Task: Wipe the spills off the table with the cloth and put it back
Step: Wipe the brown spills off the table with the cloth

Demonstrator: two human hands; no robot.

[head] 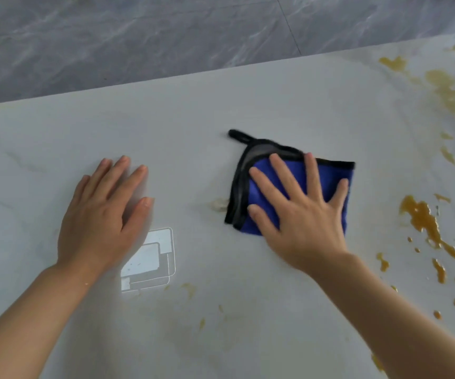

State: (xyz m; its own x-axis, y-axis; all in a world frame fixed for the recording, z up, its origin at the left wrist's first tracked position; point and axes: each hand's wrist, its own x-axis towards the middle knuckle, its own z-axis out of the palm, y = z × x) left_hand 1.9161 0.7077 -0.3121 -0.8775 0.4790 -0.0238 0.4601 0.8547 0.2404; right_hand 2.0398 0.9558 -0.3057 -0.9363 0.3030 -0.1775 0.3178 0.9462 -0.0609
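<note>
The right hand [300, 212] lies flat on top of a blue cloth [327, 184], with its fingers spread wide and pressing down, not wrapped around anything. The cloth sits near the middle of the pale tabletop [193, 110]. It is folded, has a black edge all around, and a small black loop [240, 135] sticks out from its far left corner. Just beside the left edge of the cloth there is a small pale smear [219, 205] on the tabletop. The left hand [103, 214] rests flat on the tabletop well to the left of the cloth, open, fingers close together, holding nothing. Right by the left hand is a bright patch [149, 259] of white shapes on the surface. On the right side of the tabletop there are many brown-yellow spills [423, 220], some big and some just little drops, running from the far edge down to the near edge. A few faint yellow marks [189, 288] lie between the two arms. Behind the tabletop is a gray marble-looking floor [139, 36].
</note>
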